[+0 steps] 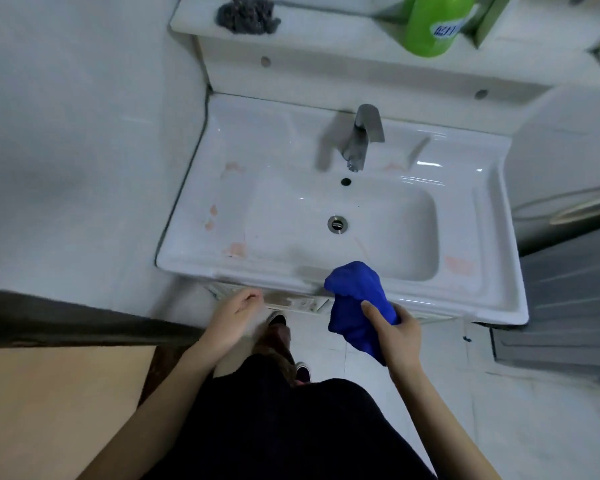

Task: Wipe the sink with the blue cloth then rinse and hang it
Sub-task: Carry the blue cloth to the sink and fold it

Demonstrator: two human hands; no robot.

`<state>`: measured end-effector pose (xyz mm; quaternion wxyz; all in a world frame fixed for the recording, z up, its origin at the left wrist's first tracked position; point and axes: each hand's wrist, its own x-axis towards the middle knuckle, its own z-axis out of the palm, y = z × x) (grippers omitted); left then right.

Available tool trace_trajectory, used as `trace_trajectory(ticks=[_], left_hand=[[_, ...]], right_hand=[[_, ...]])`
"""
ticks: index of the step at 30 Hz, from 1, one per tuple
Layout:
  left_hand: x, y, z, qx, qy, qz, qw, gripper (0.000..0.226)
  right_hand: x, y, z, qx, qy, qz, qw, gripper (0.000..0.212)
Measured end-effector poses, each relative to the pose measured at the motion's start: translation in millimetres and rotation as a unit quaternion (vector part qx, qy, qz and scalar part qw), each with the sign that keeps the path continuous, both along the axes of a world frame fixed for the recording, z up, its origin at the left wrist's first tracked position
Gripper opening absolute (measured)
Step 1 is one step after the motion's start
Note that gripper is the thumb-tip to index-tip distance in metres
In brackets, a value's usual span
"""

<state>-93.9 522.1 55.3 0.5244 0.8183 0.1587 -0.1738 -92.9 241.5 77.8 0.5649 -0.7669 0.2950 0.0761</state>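
Observation:
A white ceramic sink (201, 188) fills the middle of the head view, with pinkish stains on its left ledge and right front rim. A grey faucet (361, 136) stands at its back and a metal drain (337, 224) lies in the basin. My right hand (397, 337) grips a bunched blue cloth (355, 299) just in front of the sink's front rim, with the cloth's top over the rim. Empty, my left hand (234, 315) hangs loosely curled below the front edge.
A shelf above the sink holds a grey steel scourer (246, 13) and a green bottle (433, 22). A white wall is on the left. A grey appliance (568, 265) stands to the right. My feet (284, 341) are on the white tiled floor.

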Motion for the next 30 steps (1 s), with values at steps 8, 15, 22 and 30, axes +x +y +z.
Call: trace_trajectory(ticks=[8, 15, 22, 30], left_hand=[[128.4, -6.8, -6.5, 0.006, -0.014, -0.113, 0.993, 0.016], [235.4, -5.6, -16.4, 0.032, -0.035, -0.177, 0.983, 0.016], [264.4, -28.9, -70.0, 0.047, -0.017, -0.171, 0.984, 0.048], [286.2, -70.9, -151.6, 0.016, 0.037, -0.107, 0.993, 0.053]], right_hand=[[68.0, 10.1, -7.6, 0.014, 0.003, -0.096, 0.995, 0.018], [153.7, 25.4, -11.2, -0.001, -0.005, -0.108, 0.994, 0.018], [216.3, 30.9, -60.5, -0.038, 0.009, -0.039, 0.998, 0.026], [252.6, 25.9, -175.8, -0.117, 0.024, 0.239, 0.964, 0.056]])
